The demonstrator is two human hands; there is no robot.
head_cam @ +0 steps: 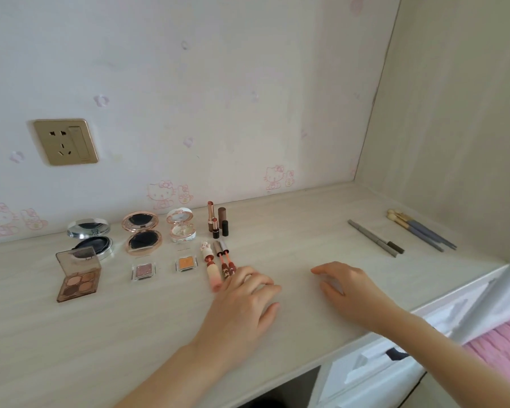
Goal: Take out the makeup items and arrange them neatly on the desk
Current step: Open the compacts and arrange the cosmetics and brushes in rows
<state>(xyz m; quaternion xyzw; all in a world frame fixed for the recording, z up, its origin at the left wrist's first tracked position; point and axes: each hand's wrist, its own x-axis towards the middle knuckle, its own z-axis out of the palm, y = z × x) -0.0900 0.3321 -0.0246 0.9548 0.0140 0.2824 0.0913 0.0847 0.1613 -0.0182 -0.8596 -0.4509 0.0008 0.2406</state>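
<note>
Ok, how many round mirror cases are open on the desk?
3, in a row: silver compact at left, rose-gold compact in the middle, small white compact at right. None looks hidden.

One head-worn camera only. It looked forward and down across the desk toward the back wall, at close range; left hand and right hand sat nearest the lens, low in frame.
</note>
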